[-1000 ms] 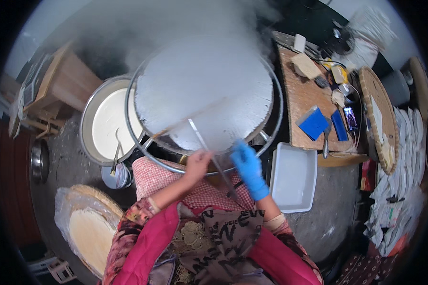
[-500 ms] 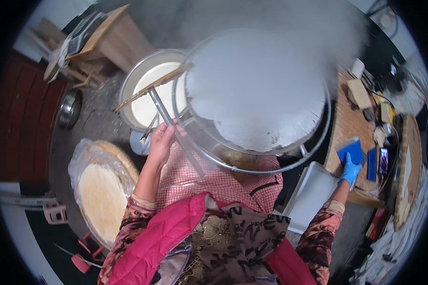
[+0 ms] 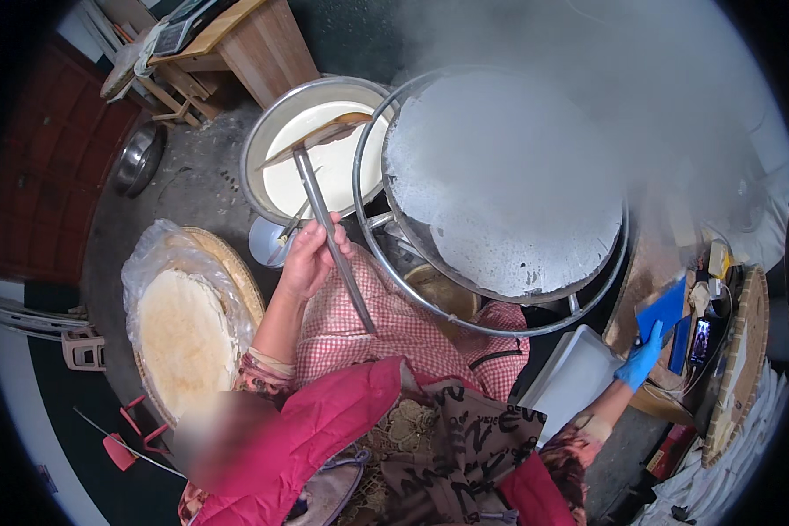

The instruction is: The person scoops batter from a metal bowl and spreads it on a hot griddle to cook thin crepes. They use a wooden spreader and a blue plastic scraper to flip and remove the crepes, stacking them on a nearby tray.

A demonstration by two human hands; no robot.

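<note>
My left hand (image 3: 311, 256) is closed around the metal handle of a T-shaped batter spreader (image 3: 322, 206). Its wooden blade lies over a large metal basin of white batter (image 3: 280, 188), near the rim of the round griddle. A pale sheet of batter (image 3: 500, 188) covers most of that griddle, partly hidden by steam. At the right, my right hand (image 3: 642, 358), in a blue glove, grips a flat blue scraper (image 3: 662, 307) above the wooden side table.
A metal ring (image 3: 465, 326) surrounds the griddle. At left, a stack of pale flatbreads (image 3: 184, 346) rests on a round woven tray, partly wrapped in plastic. A white tub (image 3: 574, 377) sits near my right arm. The wooden table (image 3: 622, 324) holds a lit phone (image 3: 700, 342).
The view has shifted. The blue scraper now stands more tilted in my right hand. My left hand still holds the spreader, its blade now more over the batter basin.
</note>
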